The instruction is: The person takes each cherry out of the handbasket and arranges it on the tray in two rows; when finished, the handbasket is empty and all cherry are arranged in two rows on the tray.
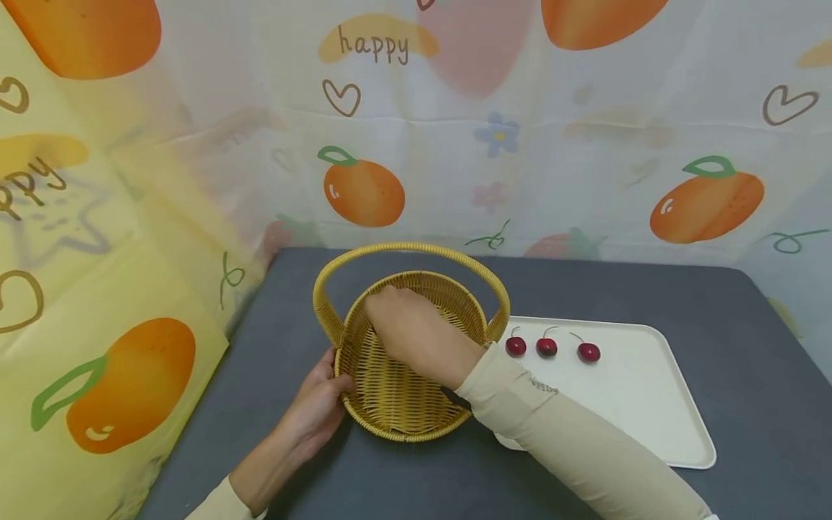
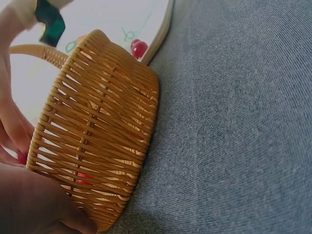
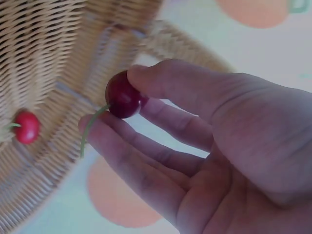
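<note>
A woven wicker basket [image 1: 396, 393] with an arched handle stands on the table, tilted toward the head camera. My left hand [image 1: 318, 401] holds its left rim, thumb inside and the other fingers outside. Reaching into the basket, my right hand [image 1: 409, 325] pinches a dark red cherry [image 3: 123, 95] with a green stem between thumb and fingers. That cherry is hidden by the hand in the head view. Another red cherry [image 3: 27, 127] lies inside the basket against the weave, as the right wrist view shows.
To the right lies a white tray [image 1: 640, 404], partly covered by the right sleeve [image 1: 559, 433]. Three cherries sit in a row near its far edge, one of them a stemmed cherry [image 1: 588, 352]. A fruit-printed cloth [image 1: 455, 166] hangs behind the grey table [image 1: 260, 347].
</note>
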Demonstrator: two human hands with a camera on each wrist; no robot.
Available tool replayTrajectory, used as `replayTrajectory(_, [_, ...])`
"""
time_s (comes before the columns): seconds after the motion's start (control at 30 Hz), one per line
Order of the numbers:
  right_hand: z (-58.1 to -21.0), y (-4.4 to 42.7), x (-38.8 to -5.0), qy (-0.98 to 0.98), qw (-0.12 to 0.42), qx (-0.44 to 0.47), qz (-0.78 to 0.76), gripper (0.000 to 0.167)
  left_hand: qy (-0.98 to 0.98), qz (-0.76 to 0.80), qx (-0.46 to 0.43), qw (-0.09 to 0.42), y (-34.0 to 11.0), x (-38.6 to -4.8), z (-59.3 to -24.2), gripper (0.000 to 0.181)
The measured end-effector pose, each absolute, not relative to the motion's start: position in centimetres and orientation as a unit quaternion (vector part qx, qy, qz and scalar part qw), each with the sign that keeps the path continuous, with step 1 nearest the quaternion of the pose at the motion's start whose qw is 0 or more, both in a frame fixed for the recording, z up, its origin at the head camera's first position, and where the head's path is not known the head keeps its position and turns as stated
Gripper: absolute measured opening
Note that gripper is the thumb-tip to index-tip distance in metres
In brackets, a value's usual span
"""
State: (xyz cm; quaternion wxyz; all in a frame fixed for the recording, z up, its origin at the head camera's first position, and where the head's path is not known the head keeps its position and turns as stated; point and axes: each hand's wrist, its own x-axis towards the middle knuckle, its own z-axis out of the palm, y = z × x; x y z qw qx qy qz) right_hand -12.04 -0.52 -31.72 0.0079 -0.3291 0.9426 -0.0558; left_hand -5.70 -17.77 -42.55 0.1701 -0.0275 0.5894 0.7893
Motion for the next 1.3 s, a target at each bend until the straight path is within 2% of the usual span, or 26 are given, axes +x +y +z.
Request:
replayTrajectory(0.13, [-30.4, 0.4, -9.8, 0.94, -0.013, -0.337, -0.053, 0.01, 0.587, 0.791, -0.03, 0.171, -17.8, -5.7, -42.4, 0.093])
replayTrajectory(0.37, [-28.5, 3.1, -6.4, 0.927, -0.045, -0.371, -0.023, 0.027, 0.586, 0.789, -0.037, 0.183, -17.7, -5.7, -42.3, 0.093])
replayTrajectory(0.57, [-27.9, 6.4, -4.0, 0.912, -0.072, -0.401, -0.054, 0.034, 0.586, 0.789, -0.039, 0.181, -17.8, -5.7, -42.3, 0.093])
replayTrajectory(0.8, [-29.1, 11.8, -1.9, 0.905, -0.063, -0.395, -0.145, 0.036, 0.584, 0.79, -0.034, 0.183, -17.7, -5.9, -42.3, 0.093])
replayTrajectory(0.93, [-30.0, 15.2, -1.2, 0.903, -0.07, -0.384, -0.179, 0.043, 0.583, 0.791, -0.031, 0.184, -17.6, -5.9, -42.3, 0.094])
replayTrajectory(1.3, [-33.6, 22.8, -1.3, 0.92, -0.092, -0.354, -0.144, 0.059, 0.58, 0.793, -0.034, 0.181, -17.8, -5.9, -42.5, 0.094])
